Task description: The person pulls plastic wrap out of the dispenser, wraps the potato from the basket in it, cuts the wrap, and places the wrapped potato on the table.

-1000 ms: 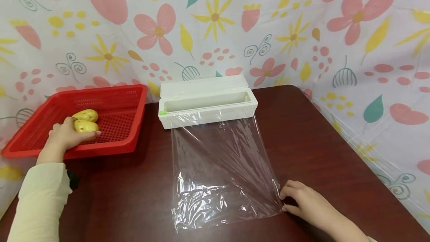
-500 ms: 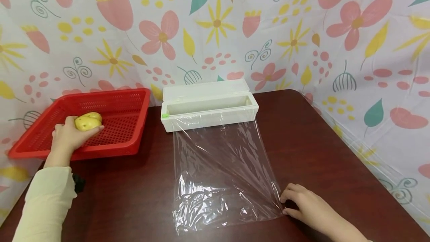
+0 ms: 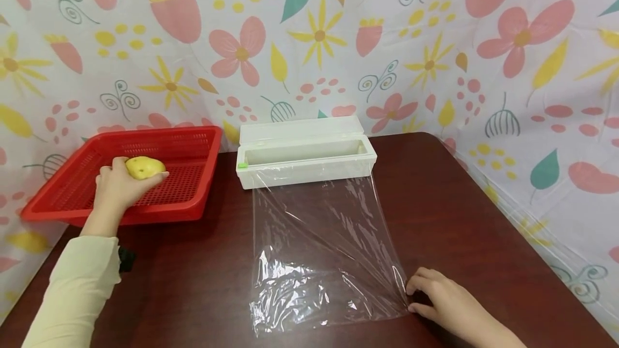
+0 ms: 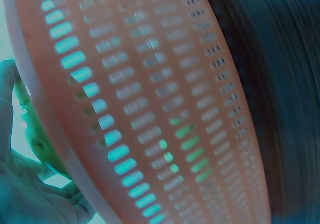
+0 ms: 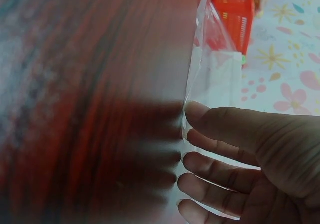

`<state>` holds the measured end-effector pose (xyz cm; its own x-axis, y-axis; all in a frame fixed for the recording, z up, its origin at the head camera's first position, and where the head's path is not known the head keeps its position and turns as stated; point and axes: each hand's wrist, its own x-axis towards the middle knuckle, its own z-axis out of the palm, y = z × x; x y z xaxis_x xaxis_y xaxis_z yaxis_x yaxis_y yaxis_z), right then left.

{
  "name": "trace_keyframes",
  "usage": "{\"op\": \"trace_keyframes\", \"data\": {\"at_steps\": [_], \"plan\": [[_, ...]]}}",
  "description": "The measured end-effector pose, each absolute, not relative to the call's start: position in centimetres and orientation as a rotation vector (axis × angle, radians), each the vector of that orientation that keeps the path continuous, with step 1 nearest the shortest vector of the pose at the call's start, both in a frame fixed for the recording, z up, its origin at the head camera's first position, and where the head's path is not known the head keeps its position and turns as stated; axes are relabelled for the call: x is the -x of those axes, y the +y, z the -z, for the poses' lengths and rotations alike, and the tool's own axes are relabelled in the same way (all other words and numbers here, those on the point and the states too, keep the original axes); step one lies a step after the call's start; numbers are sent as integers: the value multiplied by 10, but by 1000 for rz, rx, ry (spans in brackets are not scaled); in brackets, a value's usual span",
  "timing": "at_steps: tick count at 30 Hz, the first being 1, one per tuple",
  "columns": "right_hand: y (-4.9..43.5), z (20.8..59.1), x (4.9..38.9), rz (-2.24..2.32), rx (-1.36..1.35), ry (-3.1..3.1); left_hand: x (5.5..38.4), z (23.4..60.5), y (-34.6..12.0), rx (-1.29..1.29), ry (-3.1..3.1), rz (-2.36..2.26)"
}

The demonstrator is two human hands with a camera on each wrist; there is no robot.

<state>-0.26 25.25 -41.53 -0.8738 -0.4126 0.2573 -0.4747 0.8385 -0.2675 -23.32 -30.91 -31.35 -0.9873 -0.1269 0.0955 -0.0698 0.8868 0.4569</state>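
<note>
My left hand (image 3: 120, 184) holds a yellow potato (image 3: 145, 167) between thumb and fingers, over the red plastic basket (image 3: 193, 209). In the left wrist view, the potato (image 4: 42, 141) looks green and shows past the basket rim beside the hand. A sheet of clear plastic wrap (image 3: 309, 246) lies pulled out from a white dispenser box (image 3: 309, 172) toward the front of the table. My right hand (image 3: 447, 299) pinches the wrap's near right corner at the tabletop. In the right wrist view, thumb and forefinger meet at the film's edge.
The dispenser's white lid (image 3: 302, 128) stands raised at the back, and a small green piece (image 3: 243, 165) sits at its left end. Behind the dark wooden table (image 3: 188, 278) hangs a flower-patterned cloth (image 3: 319, 36). Greenish patches show through the basket's slots in the left wrist view.
My left hand has lifted a potato within the basket and shifted slightly to the right. Two potatoes showed earlier; one shows now in the head view. My right hand has kept its hold.
</note>
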Motion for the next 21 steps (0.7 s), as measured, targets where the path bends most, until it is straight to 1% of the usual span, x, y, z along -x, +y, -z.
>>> {"op": "trace_keyframes", "data": {"at_steps": [13, 21], "plan": [[253, 417, 4, -489, -729, -2778, 227, 311, -280, -108, -2865, 704], [254, 419, 5, -484, -739, -2766, 222, 309, -265, -8, -2827, 682]]}}
